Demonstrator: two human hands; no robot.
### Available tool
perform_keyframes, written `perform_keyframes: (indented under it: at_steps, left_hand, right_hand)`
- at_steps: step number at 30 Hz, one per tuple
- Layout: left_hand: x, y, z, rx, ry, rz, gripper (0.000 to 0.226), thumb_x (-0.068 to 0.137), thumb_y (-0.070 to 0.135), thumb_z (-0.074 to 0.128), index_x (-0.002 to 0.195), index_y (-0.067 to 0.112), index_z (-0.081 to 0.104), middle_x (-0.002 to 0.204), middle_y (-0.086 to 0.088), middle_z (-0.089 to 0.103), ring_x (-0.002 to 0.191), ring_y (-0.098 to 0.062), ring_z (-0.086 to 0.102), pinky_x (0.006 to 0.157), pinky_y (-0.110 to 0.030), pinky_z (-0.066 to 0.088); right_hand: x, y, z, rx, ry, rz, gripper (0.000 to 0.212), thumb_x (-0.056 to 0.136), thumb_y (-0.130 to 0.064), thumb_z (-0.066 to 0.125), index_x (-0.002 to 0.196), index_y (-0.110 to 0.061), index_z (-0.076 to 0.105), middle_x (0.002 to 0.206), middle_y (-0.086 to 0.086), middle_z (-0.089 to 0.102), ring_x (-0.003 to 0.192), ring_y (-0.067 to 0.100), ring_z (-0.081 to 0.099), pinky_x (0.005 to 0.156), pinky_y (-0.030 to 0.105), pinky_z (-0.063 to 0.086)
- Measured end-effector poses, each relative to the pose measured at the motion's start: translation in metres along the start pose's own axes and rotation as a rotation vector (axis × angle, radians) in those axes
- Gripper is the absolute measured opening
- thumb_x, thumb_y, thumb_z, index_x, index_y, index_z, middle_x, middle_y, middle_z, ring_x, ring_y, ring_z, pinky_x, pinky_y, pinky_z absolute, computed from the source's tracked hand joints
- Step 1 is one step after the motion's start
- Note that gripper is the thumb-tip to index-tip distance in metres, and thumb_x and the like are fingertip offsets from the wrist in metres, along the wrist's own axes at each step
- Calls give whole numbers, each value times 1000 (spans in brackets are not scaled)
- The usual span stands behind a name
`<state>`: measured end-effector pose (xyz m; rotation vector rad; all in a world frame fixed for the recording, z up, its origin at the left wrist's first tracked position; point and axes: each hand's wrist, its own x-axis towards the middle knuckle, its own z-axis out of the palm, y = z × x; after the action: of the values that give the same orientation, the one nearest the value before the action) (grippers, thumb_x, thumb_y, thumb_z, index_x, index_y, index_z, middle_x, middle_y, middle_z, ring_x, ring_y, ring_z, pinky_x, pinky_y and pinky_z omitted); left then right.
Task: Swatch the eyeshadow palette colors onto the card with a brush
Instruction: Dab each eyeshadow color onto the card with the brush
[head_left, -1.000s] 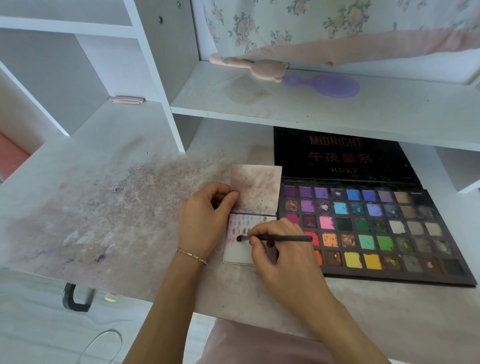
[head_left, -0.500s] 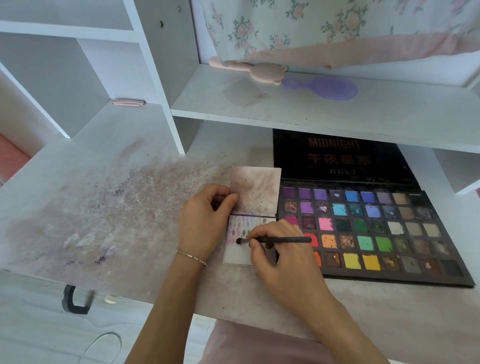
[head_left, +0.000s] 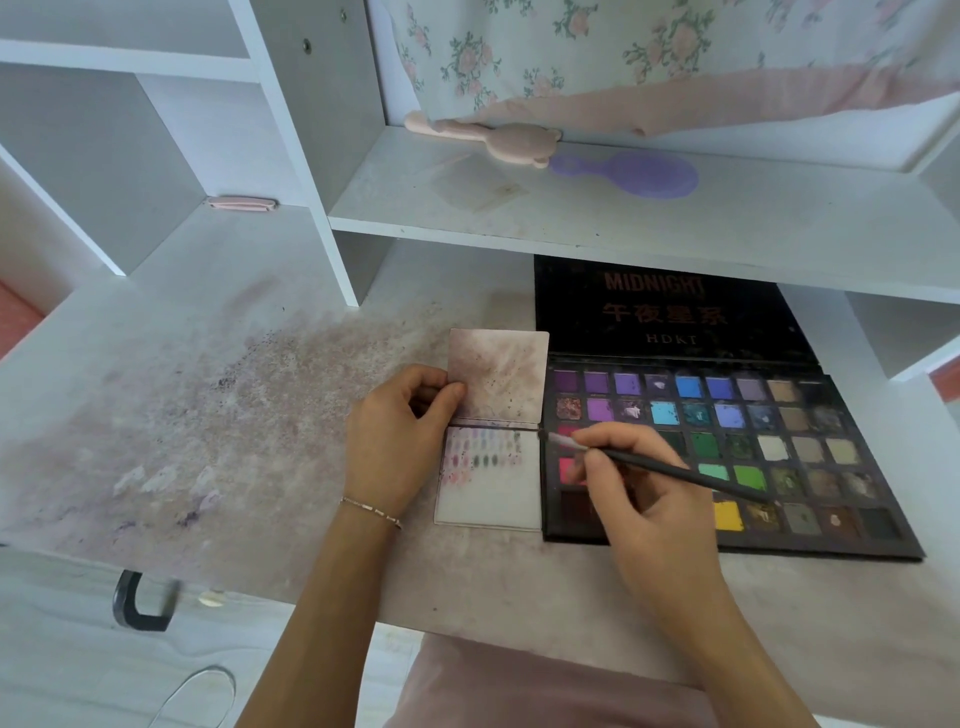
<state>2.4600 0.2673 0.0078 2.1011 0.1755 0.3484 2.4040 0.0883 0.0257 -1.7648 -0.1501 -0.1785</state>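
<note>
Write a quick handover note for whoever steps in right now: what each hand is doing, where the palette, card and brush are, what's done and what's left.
Left hand: pinches the left edge of the card's raised flap, steadying the card on the desk.
Right hand: holds the brush, tip at the left edge of the eyeshadow palette, off the card.
Palette lies open, right of the card and touching it.
Done: a few rows of small swatches across the card's top part.
Left: the lower part of the card is blank; load the next colour and carry on swatching.
</note>
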Motion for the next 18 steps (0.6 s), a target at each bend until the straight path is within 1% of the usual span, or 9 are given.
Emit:
perform_keyframes:
  at_steps: [4,6,9,11,13,15,18]
  left_hand:
    - [0,0,0,7,5,0,12,80,22,65,72,30,61,67,16,61,64,0,57,58,-3,40]
    - [-1,0,0,10,10,-3,9,80,22,66,73,27,63,67,16,61,64,0,57,58,-3,40]
    - [-1,1,0,12,10,1,15,80,21,66,71,31,60,67,16,60,64,-1,57,58,-3,40]
    - [-2,1,-1,22,5,3,10,80,20,65,73,27,62,67,16,60,65,-1,57,59,-3,40]
    - [-2,1,-1,38,6,5,6,80,19,65,76,23,64,68,15,60,66,0,56,59,-4,40]
    - [-3,1,0,42,8,-1,4,81,20,65,77,21,64,69,13,61,67,-1,57,62,-10,42]
    - [-3,2,1,39,15,-10,3,81,20,65,78,21,65,70,11,63,67,-4,58,64,-17,45]
  right_hand:
    - [-1,-1,-24,-51,77,-22,22,83,-18,49,82,-36,62,79,-2,63,67,14,58,58,20,49]
    - [-1,2,-35,-82,115,-10,19,86,-20,50,79,-32,62,77,-5,64,68,10,60,57,18,49]
    - [-2,8,-51,-139,182,-6,30,89,-7,52,79,-33,61,76,-7,65,68,9,61,57,14,50]
    - [-2,11,-60,-151,207,5,30,87,-5,51,81,-33,59,75,-6,65,71,8,63,60,12,50]
    - [-2,13,-65,-197,199,-4,33,86,-3,52,82,-35,58,72,-9,65,77,2,62,62,8,48]
    - [-2,14,-68,-260,183,-30,36,85,0,53,84,-35,57,82,-13,62,81,-3,60,64,5,47]
    - [-3,16,-71,-332,180,-69,37,84,5,53,86,-31,56,87,-12,60,84,-8,57,66,3,43]
